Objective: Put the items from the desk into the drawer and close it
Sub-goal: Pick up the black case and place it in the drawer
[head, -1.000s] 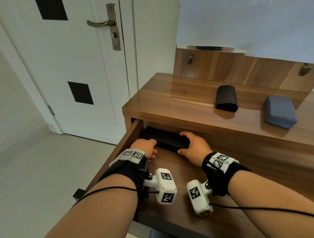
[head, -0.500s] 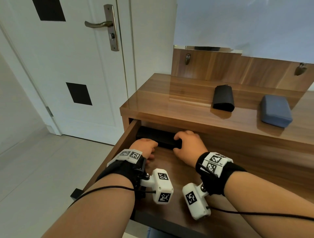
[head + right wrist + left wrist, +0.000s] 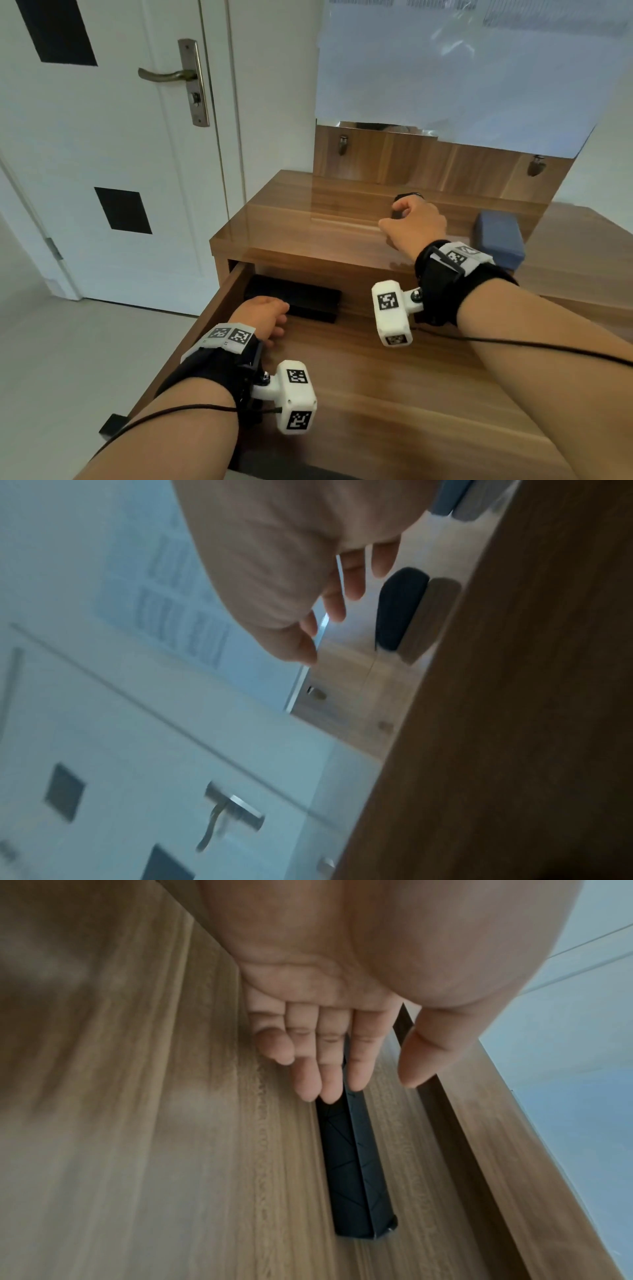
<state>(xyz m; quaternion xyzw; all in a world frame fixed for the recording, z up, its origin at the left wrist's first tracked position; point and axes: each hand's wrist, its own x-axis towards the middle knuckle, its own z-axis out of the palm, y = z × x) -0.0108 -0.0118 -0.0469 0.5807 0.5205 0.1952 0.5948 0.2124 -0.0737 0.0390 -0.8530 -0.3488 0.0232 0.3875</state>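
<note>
Two hands work at a glossy wood-grain counter with an open drawer pulled out beneath its front edge. Nearest, the left hand lies inside the drawer by its left wall, fingers straight and together, thumb apart, holding nothing; the fingertips sit at the near end of a long, flat, matt black case with faint creased lines, which lies along the drawer's back edge. Whether they touch it cannot be told. Farther back, the right hand hovers over the counter top, fingers loosely curled and spread, just short of a rounded, soft-looking black pouch lying near the back edge; it grips nothing. Just right of that hand, toward the counter's right end, rests a blue-grey rectangular block with rounded corners.
</note>
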